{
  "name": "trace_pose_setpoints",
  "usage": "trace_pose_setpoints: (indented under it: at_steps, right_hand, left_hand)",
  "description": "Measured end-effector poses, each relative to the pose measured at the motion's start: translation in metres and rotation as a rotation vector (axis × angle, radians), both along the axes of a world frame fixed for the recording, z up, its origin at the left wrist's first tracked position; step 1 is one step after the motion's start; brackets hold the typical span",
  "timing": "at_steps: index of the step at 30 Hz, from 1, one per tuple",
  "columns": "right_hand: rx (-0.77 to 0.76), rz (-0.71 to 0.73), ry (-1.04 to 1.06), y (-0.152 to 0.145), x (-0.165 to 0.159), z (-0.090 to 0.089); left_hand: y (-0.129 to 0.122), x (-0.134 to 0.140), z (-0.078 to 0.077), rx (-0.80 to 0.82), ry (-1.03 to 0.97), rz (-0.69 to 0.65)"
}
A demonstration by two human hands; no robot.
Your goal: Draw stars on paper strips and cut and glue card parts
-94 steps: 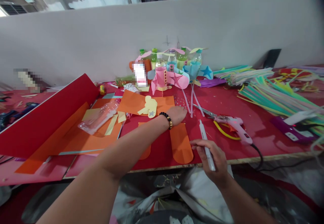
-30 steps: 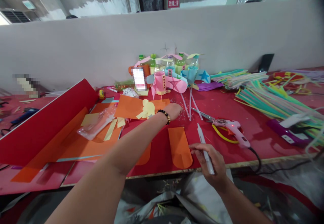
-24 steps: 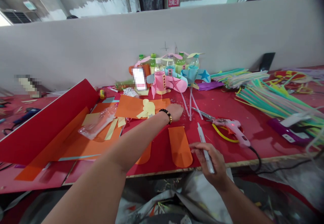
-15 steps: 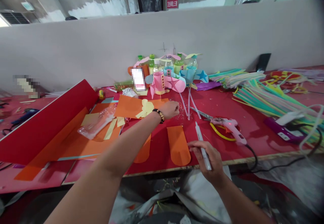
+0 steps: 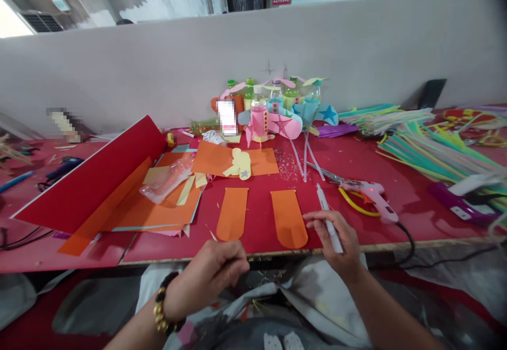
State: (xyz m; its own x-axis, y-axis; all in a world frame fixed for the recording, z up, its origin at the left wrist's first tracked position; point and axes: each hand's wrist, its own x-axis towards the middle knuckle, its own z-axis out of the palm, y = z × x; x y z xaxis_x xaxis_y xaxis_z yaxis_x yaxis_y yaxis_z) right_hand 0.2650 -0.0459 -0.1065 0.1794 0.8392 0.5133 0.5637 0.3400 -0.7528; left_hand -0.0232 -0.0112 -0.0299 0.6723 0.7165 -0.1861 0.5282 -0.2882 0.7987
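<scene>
My right hand point(image 5: 336, 239) holds a white marker point(image 5: 329, 220) tip upward, its fingers beside a round-ended orange paper piece point(image 5: 289, 218). My left hand point(image 5: 217, 268) is closed over my lap, just below the table edge; whatever its curled fingers may hold is hidden. Just above it lies a second orange paper piece point(image 5: 233, 214) of like shape. Farther back, pale yellow paper cutouts point(image 5: 240, 163), one bearing a grey star, rest on an orange sheet point(image 5: 263, 161).
Bottle planes point(image 5: 259, 120) in coloured paper stand near the grey partition point(image 5: 166, 75). To the right lie a pink glue gun point(image 5: 368, 194), scissors point(image 5: 327, 173) and pipe cleaners point(image 5: 423, 149). A red board point(image 5: 99, 181) leans at left beside paper sheets and a clear plastic bag point(image 5: 168, 181).
My left hand has drawn back from the table's middle to over my lap, uncovering the left orange piece. My right hand still holds the marker. The view has shifted slightly.
</scene>
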Motion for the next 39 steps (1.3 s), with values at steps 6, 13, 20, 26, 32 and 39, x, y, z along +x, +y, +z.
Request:
trace_pose_setpoints:
  at_steps: [6,13,20,26,32,39]
  right_hand:
    - [-0.003,-0.006,0.021,0.002,-0.002,0.001]
    - [0.011,-0.008,0.010,0.003,-0.004,0.002]
    - [0.003,0.006,0.018,0.004,-0.004,0.001]
    - [0.010,0.013,0.016,0.004,-0.004,0.001]
    - [0.011,0.017,0.024,0.004,-0.004,0.001]
    - [-0.003,0.028,0.074,0.004,-0.003,-0.001]
  left_hand:
    - [-0.033,-0.020,-0.050,-0.035,0.099,0.030]
    - [-0.027,-0.016,-0.110,0.110,0.291,0.016]
    - [-0.022,-0.017,-0.131,0.251,0.514,0.148]
    - [-0.025,-0.016,-0.139,0.269,0.491,0.242]
    - [-0.025,-0.015,-0.141,0.248,0.369,0.236]
    - [-0.034,-0.013,-0.128,0.233,0.442,0.156]
